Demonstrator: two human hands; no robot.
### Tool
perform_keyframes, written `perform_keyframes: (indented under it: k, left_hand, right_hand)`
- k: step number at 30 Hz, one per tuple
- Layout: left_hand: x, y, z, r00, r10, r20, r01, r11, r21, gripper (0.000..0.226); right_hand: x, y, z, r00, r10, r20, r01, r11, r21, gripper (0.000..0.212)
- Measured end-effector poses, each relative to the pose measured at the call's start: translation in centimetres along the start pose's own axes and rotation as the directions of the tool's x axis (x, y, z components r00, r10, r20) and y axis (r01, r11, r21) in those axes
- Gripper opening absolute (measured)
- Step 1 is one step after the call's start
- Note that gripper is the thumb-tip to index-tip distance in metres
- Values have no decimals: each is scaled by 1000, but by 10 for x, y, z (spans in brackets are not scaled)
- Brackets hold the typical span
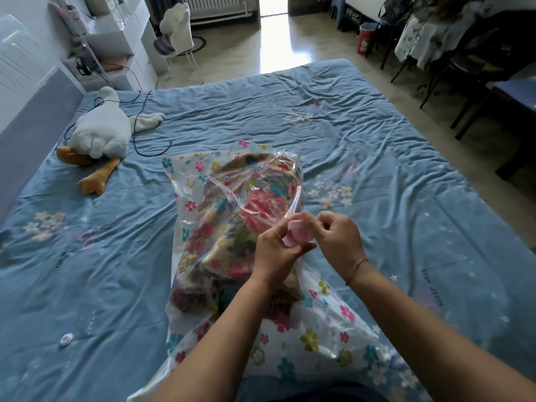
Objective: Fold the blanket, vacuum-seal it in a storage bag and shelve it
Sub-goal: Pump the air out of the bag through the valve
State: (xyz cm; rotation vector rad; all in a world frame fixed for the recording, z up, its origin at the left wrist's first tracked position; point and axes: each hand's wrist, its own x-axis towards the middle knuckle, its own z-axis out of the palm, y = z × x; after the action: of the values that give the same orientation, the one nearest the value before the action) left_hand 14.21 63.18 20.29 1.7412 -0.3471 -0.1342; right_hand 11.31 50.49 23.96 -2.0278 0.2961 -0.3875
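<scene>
Two hands: both are brought together over the bag's middle. The left hand is wrapped round the pink valve from below, and the right hand is curled, its fingertips pinched at the valve's upper edge.
Storage bag: the flower-printed storage bag is laid lengthwise on the blue bed sheet, and its film is lifted at the valve.
Blanket: the folded blanket is seen inside the bag, puffy; no air appears to have been drawn out yet.
Step judged: the valve is being opened or seated for suction.
Risk: the film could be torn, or the valve skewed, if it is twisted while plastic is bunched in the grip; a leak would follow.
Loose part: a small white disc is left on the sheet, well apart to the left, and could be lost in the folds.
Farther off: a plush goose and a black cable are seen near the headboard.
</scene>
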Motion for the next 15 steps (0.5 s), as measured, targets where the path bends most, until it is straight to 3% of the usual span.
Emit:
perform_keyframes:
  k: [3, 5, 7, 9, 13, 15]
  left_hand:
    - [2, -1, -1, 1000, 4, -1, -4, 1000, 13, 54]
    - [2, -1, 0, 1000, 7, -29, -7, 1000, 22, 58]
    - [2, -1, 1, 999, 8, -43, -6, 1000, 29, 60]
    - [2, -3, 2, 999, -2, -35, 2, 1000, 21, 58]
    - [-2, -2, 2, 1000, -13, -7, 13, 1000, 12, 56]
    - [0, -3, 1, 1000, -13, -10, 13, 1000, 1, 56]
  right_hand:
    - [0, -32, -15, 984, -121, -129, 141, 977, 160, 70]
    - [1, -61, -29, 951, -174, -256, 257, 904, 341, 66]
    - [3, -68, -31, 925, -192, -329, 315, 869, 380, 62]
    - [1, -46, -17, 948, -161, -274, 239, 929, 283, 67]
    - [-4, 2, 4, 998, 55, 22, -57, 993, 101, 93]
    - [1, -10, -5, 999, -13, -30, 15, 995, 96, 83]
